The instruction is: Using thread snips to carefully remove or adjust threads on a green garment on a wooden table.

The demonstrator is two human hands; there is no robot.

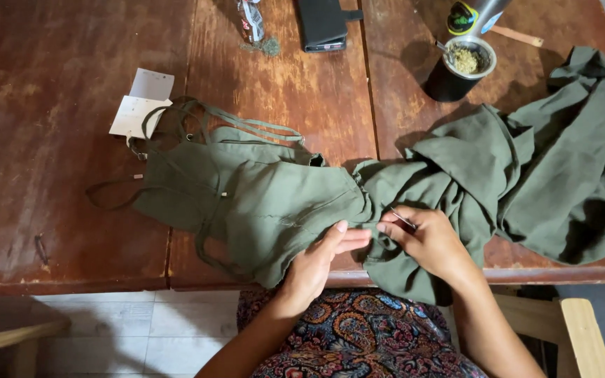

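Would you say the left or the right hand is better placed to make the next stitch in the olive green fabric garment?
Probably the right hand: it pinches the thin metal needle at the olive green fabric garment, while the left hand only steadies the cloth.

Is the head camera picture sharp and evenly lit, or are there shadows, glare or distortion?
Head view: mostly sharp, soft daylight; the cup casts a shadow to the left on the wooden table; dark folds shade the green garment; the thin metal tool in the right hand glints slightly; the left hand looks clear; table edges bend a little, wide-lens distortion.
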